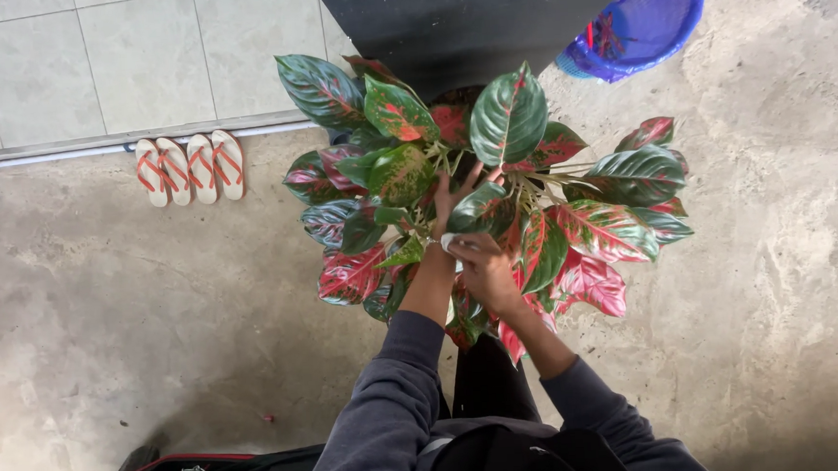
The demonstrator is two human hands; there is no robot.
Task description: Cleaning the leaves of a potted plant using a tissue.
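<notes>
Here the right hand (486, 268) is curling its fingers around a small white wad, seemingly a cloth or tissue (450, 242), and pressing it against a glossy green leaf with a red midrib (480, 210). The left hand (453, 197) is lying open and flat with fingers spread, reaching under that same leaf, seemingly backing the blade so it is not bending away under the pressing. Both forearms are coming out of dark grey-blue sweatshirt sleeves (389, 399) and reaching straight down into the crown of the bushy potted plant with broad red, pink and green variegated leaves (406, 174), which is standing directly in front of the person on the rough grey concrete floor (107, 309); its pot is hiding under the foliage. Further out, two pairs of white flip-flops with orange straps (189, 168) are lying side by side at the edge of a pale tiled step (66, 63). A blue plastic mesh basket (642, 18) is sitting well apart at the upper right, beside a dark panel (465, 23)
</notes>
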